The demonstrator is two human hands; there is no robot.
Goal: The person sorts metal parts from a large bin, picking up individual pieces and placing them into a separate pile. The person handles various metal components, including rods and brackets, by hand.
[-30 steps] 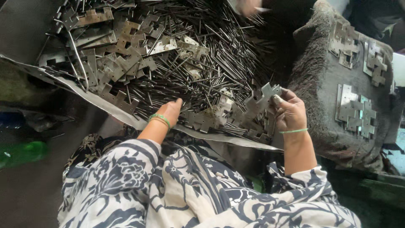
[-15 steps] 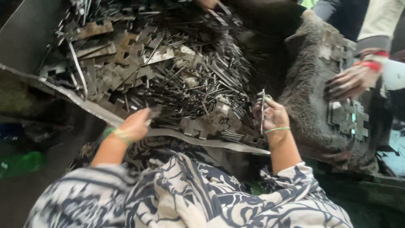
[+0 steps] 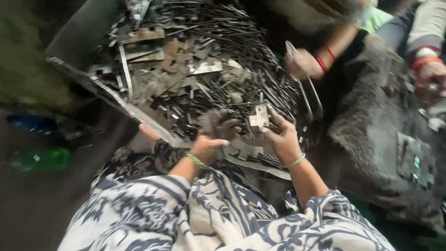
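— What did you have in the hands there?

— My right hand (image 3: 281, 135) gripped a small pale notched metal plate (image 3: 259, 117), pinched between thumb and fingers just above the heap. My left hand (image 3: 214, 135) was curled, fingers bent over the scrap; whether it clasped a piece I could not tell, the view was blurred.

— And around them?

— The pile of thin metal strips and stamped plates (image 3: 186, 79) spread from 10 to 12 o'clock. At 1 o'clock another person's hand (image 3: 304, 62), red bangle at the wrist, reached into it. A dark sack (image 3: 376, 130) lay at 3 o'clock.
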